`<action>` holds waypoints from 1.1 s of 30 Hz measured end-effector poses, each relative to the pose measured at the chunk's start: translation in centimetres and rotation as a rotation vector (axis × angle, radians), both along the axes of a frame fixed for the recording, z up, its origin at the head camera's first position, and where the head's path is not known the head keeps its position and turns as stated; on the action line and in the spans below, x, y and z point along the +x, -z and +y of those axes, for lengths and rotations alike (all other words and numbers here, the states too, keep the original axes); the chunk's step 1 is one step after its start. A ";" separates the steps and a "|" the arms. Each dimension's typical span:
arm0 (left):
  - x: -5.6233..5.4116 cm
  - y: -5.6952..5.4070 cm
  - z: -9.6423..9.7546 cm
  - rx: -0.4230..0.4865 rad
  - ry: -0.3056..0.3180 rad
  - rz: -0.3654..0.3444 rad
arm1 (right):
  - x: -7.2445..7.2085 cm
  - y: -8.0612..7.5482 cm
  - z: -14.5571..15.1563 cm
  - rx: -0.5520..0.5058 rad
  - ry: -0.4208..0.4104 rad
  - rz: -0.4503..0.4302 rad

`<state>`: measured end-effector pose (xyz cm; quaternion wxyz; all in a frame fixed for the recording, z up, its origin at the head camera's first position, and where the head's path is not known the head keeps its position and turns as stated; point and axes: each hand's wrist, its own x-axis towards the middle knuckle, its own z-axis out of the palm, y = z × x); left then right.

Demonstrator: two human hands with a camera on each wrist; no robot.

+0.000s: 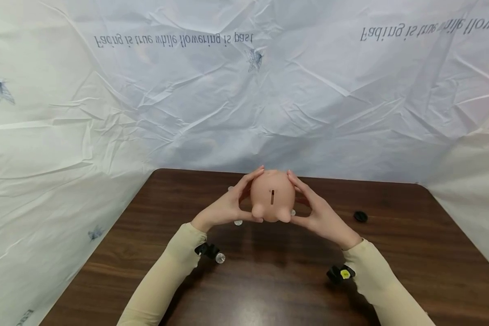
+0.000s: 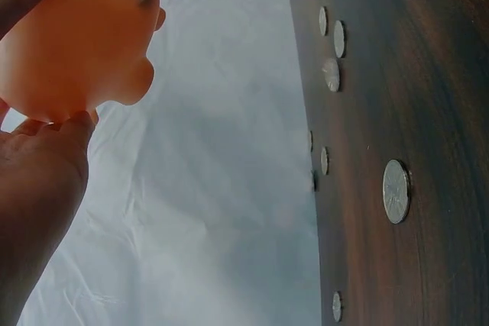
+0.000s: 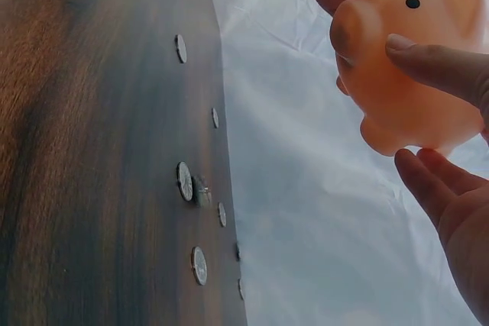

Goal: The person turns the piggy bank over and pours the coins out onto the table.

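An orange-pink piggy bank [image 1: 272,192] is held up off the table between both hands, its slotted back turned toward the head camera. My left hand [image 1: 224,207] grips its left side, and my right hand [image 1: 323,217] grips its right side. In the left wrist view, left fingers [image 2: 53,139] support the underside of the piggy bank [image 2: 84,43]. The right wrist view shows the right thumb [image 3: 435,66] pressed beside the snout of the piggy bank [image 3: 397,104]. Its belly is hidden from the head camera.
Several silvery coins [image 2: 396,191] lie scattered on the dark wooden table [image 1: 244,280]. A black round cap [image 1: 360,216] sits right of the right hand. Black camera mounts are strapped at both wrists. Wrinkled white sheeting [image 1: 228,113] hangs behind and at the sides.
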<state>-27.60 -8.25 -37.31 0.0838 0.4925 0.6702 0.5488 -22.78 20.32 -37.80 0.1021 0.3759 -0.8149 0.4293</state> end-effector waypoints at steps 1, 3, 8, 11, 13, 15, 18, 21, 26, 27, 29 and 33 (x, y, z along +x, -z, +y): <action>0.0 0.1 0.0 -0.003 -0.001 -0.006 | 0.0 0.0 0.0 0.000 0.001 -0.004; -0.1 0.1 0.0 -0.007 -0.004 -0.013 | -0.1 0.1 0.1 -0.003 0.001 -0.012; -0.1 0.1 0.1 -0.007 -0.007 -0.030 | -0.2 0.4 0.2 -0.012 -0.003 -0.050; 0.0 0.1 0.2 -0.017 -0.029 -0.045 | -0.4 0.5 0.3 -0.022 -0.018 -0.101; 0.1 0.1 0.2 -0.031 -0.054 -0.064 | -0.5 0.6 0.4 -0.042 -0.028 -0.165; 0.2 0.0 0.2 -0.042 -0.084 -0.096 | -0.6 0.7 0.5 -0.078 -0.040 -0.250; 0.2 -0.1 0.2 -0.051 -0.120 -0.156 | -0.6 0.6 0.7 -0.126 -0.033 -0.375; 0.2 -0.1 0.3 -0.059 -0.154 -0.189 | -0.5 0.5 0.8 -0.151 -0.022 -0.447; 0.0 0.1 0.5 -0.081 -0.217 -0.209 | -0.7 0.4 0.9 -0.177 0.006 -0.486; -0.1 0.2 0.5 -0.088 -0.230 -0.212 | -0.7 0.4 0.9 -0.179 0.014 -0.491; -0.2 0.4 0.6 -0.105 -0.257 -0.209 | -0.8 0.4 0.9 -0.185 0.025 -0.512; -0.2 0.6 0.7 -0.155 -0.302 -0.212 | -0.9 0.6 0.9 -0.166 0.033 -0.547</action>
